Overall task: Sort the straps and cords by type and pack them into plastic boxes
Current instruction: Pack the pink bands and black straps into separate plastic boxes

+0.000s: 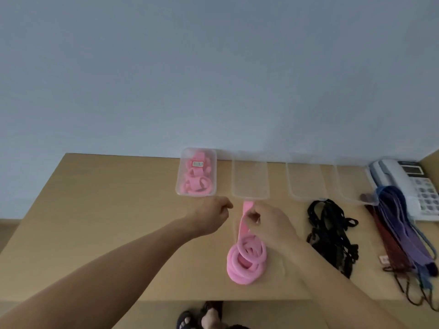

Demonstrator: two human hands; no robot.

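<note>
— Where is the pink strap (pixel 247 260)?
— Coiled near the table's (pixel 118 222) front edge. The right hand (pixel 268 224) pinches one end, raised just before an empty clear box (pixel 250 179).
— The left hand (pixel 211 217)?
— Beside it, fingers curled, perhaps on nothing; I cannot tell. The filled box (pixel 196 172) sits just beyond.

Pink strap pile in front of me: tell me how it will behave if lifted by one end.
Probably floppy: the length the right hand pinches droops limply into the pink strap pile. Likely light, since a fingertip pinch alone raises it. The loose loops would likely uncoil and trail across the table, not lift together.
</note>
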